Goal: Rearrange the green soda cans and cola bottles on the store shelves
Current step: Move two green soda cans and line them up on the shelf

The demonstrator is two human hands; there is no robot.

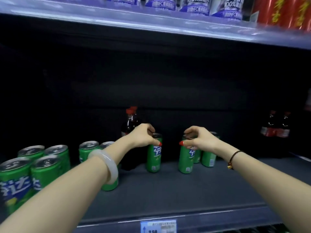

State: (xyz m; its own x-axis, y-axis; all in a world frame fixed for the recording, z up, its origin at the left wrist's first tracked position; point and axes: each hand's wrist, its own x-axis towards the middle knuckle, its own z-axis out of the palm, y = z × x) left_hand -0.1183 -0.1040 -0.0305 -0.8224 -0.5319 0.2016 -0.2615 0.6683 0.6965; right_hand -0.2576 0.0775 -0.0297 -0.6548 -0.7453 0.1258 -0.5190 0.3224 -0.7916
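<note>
Under left hand (143, 136) and right hand (200, 139), green cans (153, 159).

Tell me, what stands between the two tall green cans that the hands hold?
Nothing: in the head view the shelf between the left can and the right can is bare. The left hand and right hand grip their tops.

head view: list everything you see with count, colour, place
short green soda cans: at least six, green, shelf left
tall slim green soda cans: four, green, shelf middle
plastic cola bottles: three, dark, one behind left hand, two far right
blue labelled bottles: several, upper shelf
red packs: count unclear, upper right
price tag: one, white, shelf front edge
white bangle: one, left wrist
dark cord bracelet: one, right wrist
left hand: grips one tall can's top
right hand: grips another
</note>
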